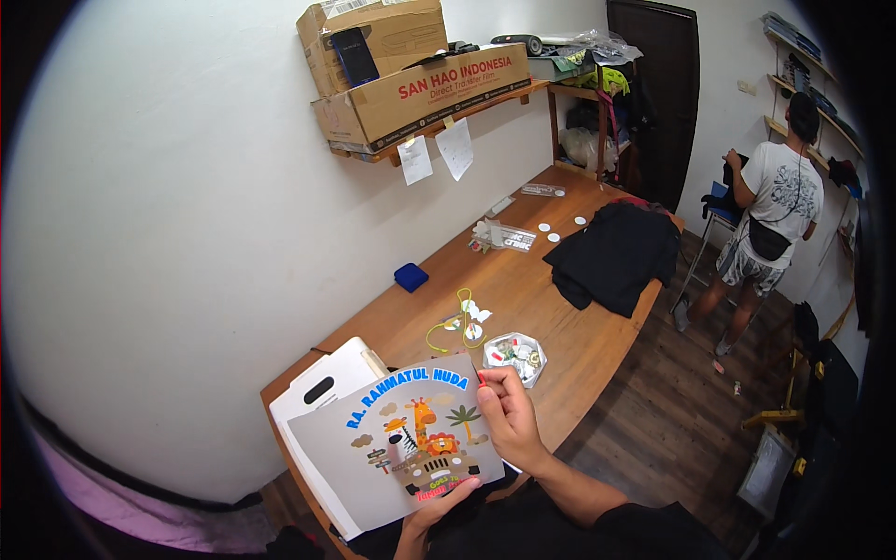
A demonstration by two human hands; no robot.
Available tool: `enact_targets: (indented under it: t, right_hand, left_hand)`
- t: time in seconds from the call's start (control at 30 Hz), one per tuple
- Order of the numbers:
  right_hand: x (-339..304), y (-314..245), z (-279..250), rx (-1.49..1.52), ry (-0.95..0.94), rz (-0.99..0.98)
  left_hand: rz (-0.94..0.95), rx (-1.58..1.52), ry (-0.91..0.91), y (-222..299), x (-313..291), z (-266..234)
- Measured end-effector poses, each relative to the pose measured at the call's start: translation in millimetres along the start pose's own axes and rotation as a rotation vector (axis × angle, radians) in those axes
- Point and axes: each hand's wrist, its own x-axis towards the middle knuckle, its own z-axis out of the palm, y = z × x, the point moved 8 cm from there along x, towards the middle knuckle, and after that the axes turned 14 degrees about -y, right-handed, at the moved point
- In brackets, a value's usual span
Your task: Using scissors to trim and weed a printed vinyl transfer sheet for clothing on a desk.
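Note:
A greyish printed sheet (327, 457) with cartoon animals in a jeep, a palm tree and blue arched lettering is held up in front of me. My left hand (439, 509) grips its lower edge, thumb on top and the other fingers hidden beneath. At the upper right edge of the sheet, my right hand (509, 420) is closed in a pinch. A small red thing (483, 380) shows at its fingertips; its kind is too small to tell. Just beyond that hand stands a clear bowl (539, 373) of small odds and ends.
Under the sheet lies a white panel (289, 399) with a dark slot. A yellow-green cord (431, 338), blue pouch (411, 277), plastic packets (509, 237) and black garments (616, 257) are on the wooden table (448, 271). Cardboard boxes (373, 117) sit on a shelf. A person (779, 196) stands at right.

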Motion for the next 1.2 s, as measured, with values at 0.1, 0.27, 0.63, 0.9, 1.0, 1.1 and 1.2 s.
enact_targets:
  t: [0.1, 0.27, 0.63, 0.9, 1.0, 1.1, 1.2]
  right_hand:
    - [-1, 6, -4, 0.005, -0.014, 0.009]
    - [-1, -1, 0, 0.030, -0.029, 0.008]
    - [5, 1, 0, 0.034, -0.024, 0.013]
    - [12, 15, -8, 0.063, -0.017, 0.027]
    - [17, 19, -11, 0.064, -0.014, 0.028]
    - [27, 19, -14, 0.059, -0.014, 0.046]
    - [34, 28, -15, 0.047, -0.024, 0.053]
  left_hand:
    - [-0.122, -0.067, 0.011, -18, -2, -1]
    - [-0.032, -0.012, -0.012, -11, -4, 3]
    - [-0.117, -0.020, 0.014, -14, -4, -2]
    - [-0.091, -0.009, 0.003, -18, 5, -6]
    - [-0.150, -0.022, 0.022, -24, 9, -10]
    - [-0.164, -0.016, 0.014, -27, 15, -13]
    - [-0.067, 0.014, -0.003, -25, 22, -19]
